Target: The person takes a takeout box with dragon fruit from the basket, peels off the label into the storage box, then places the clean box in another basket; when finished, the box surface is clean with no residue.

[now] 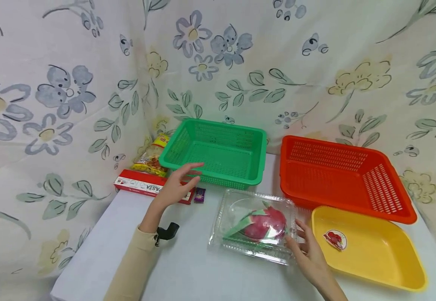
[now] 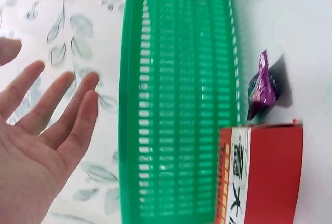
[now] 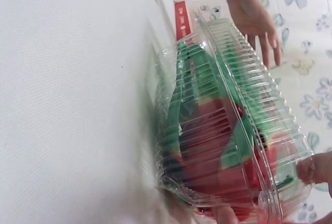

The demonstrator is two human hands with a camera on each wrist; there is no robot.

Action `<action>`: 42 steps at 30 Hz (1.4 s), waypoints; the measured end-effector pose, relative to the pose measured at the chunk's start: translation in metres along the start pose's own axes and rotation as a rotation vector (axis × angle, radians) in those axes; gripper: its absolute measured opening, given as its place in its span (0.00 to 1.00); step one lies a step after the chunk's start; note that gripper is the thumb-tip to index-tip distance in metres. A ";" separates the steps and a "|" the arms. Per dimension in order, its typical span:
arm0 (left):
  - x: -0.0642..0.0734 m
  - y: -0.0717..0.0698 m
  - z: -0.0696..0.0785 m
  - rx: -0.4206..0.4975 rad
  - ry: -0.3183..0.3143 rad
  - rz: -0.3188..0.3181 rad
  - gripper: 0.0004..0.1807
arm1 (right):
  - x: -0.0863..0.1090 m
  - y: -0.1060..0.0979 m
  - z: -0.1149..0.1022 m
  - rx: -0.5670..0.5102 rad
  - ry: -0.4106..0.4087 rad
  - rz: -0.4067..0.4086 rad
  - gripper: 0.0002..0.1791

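A clear plastic clamshell box (image 1: pixel 227 213) with a dragon fruit (image 1: pixel 267 223) inside stands over the middle of the table. My right hand (image 1: pixel 312 257) grips its right edge, thumb on one side and fingers on the other, as the right wrist view shows. The lid of the box looks closed in that view. My left hand (image 1: pixel 178 184) hovers in front of the green basket (image 1: pixel 212 179), fingers spread and holding nothing. Below it lie a red pasta box (image 1: pixel 135 184) and a small purple wrapped sweet (image 1: pixel 199 195).
A red basket (image 1: pixel 338 200) stands at the back right. In front of it is a yellow tray (image 1: pixel 376 251) with a round sticker (image 1: pixel 335 240) on its inside. A yellow-topped food bag (image 1: pixel 150 156) leans beside the green basket. Floral cloth (image 1: pixel 221 54) hangs behind the table.
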State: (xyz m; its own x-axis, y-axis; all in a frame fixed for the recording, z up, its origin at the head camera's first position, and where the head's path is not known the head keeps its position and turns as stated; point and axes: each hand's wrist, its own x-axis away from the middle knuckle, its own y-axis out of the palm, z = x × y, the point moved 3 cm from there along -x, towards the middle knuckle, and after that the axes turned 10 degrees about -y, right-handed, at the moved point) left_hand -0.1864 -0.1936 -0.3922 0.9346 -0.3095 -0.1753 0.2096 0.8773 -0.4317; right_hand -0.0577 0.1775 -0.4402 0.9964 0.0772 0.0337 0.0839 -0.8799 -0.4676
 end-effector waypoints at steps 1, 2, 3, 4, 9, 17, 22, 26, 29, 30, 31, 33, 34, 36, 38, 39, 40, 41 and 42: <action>0.000 -0.004 0.002 0.014 0.000 0.032 0.24 | 0.000 0.000 0.000 -0.005 0.001 -0.005 0.38; 0.000 -0.007 0.003 0.023 0.001 0.066 0.23 | 0.000 0.001 0.000 -0.013 -0.001 -0.009 0.38; 0.001 -0.010 0.006 0.031 0.006 0.097 0.23 | 0.000 0.001 0.000 -0.020 0.000 -0.010 0.38; 0.001 -0.013 0.008 0.029 0.008 0.129 0.23 | 0.000 0.001 0.000 -0.024 -0.001 -0.010 0.38; 0.002 -0.024 0.013 0.009 0.028 0.287 0.21 | 0.000 0.002 0.001 -0.021 0.022 0.005 0.38; -0.012 -0.038 -0.028 -0.097 0.033 0.467 0.21 | 0.002 0.002 0.002 -0.045 0.007 0.013 0.38; -0.017 -0.048 -0.041 -0.149 0.004 0.535 0.22 | 0.002 0.005 0.003 -0.073 -0.022 0.027 0.36; -0.020 -0.053 -0.048 -0.220 -0.055 0.570 0.23 | 0.003 0.007 0.005 -0.086 -0.054 0.024 0.35; -0.019 -0.054 -0.050 -0.261 -0.071 0.586 0.25 | 0.004 0.008 0.006 -0.098 -0.065 0.004 0.36; -0.019 -0.055 -0.051 -0.280 -0.072 0.588 0.25 | 0.004 0.008 0.007 -0.104 -0.054 -0.003 0.36; -0.019 -0.054 -0.052 -0.294 -0.073 0.587 0.25 | 0.004 0.008 0.008 -0.115 -0.031 -0.010 0.37; -0.020 -0.053 -0.055 -0.328 -0.082 0.582 0.26 | 0.004 0.009 0.011 -0.148 0.018 -0.024 0.40; -0.020 -0.053 -0.057 -0.343 -0.088 0.577 0.27 | 0.005 0.009 0.012 -0.168 0.045 -0.028 0.40; -0.021 -0.052 -0.060 -0.368 -0.110 0.570 0.28 | 0.005 0.010 0.013 -0.208 0.094 -0.032 0.42; -0.020 -0.052 -0.062 -0.377 -0.135 0.561 0.28 | 0.005 0.011 0.013 -0.233 0.111 -0.033 0.43; -0.020 -0.052 -0.063 -0.379 -0.145 0.553 0.29 | 0.005 0.011 0.013 -0.239 0.106 -0.031 0.43; -0.020 -0.052 -0.064 -0.381 -0.156 0.548 0.29 | 0.005 0.011 0.013 -0.242 0.110 -0.030 0.43; -0.020 -0.052 -0.064 -0.381 -0.165 0.543 0.29 | 0.005 0.011 0.012 -0.240 0.108 -0.030 0.43; -0.019 -0.052 -0.065 -0.382 -0.174 0.538 0.29 | 0.005 0.012 0.012 -0.239 0.101 -0.027 0.42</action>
State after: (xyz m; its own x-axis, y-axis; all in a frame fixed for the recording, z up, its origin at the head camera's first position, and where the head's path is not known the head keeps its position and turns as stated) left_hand -0.2338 -0.2570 -0.4239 0.9198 0.2250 -0.3216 -0.3832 0.6916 -0.6123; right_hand -0.0518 0.1732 -0.4559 0.9884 0.0656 0.1366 0.0977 -0.9649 -0.2437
